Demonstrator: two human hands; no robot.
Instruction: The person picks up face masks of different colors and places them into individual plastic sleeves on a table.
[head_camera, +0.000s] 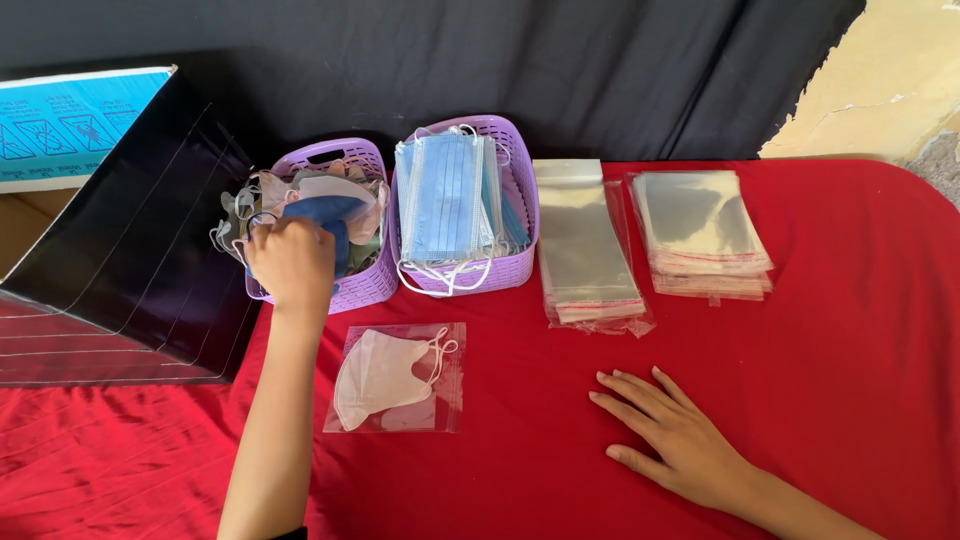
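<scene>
Mask, dark blue (330, 215): on top of the heap in the left lilac basket (365, 290), near the back left of the surface (850, 330).
Left hand (292, 262): curled down into that basket, fingers closed over the blue mask; grip itself hidden behind the knuckles.
Right hand (672, 430): flat, palm down, fingers spread on the red cloth near the front edge; holds nothing.
Handling (judgement): very light, soft, folds easily; ear loops likely to snag neighbours. Pinch at the stiff centre fold, not the loops.
Bagged white mask (395, 378): lies flat just in front of the left basket.
Right basket (520, 270): pleated pale blue masks (450, 195).
Clear bags (585, 245): two stacks along the back edge, right of the baskets.
</scene>
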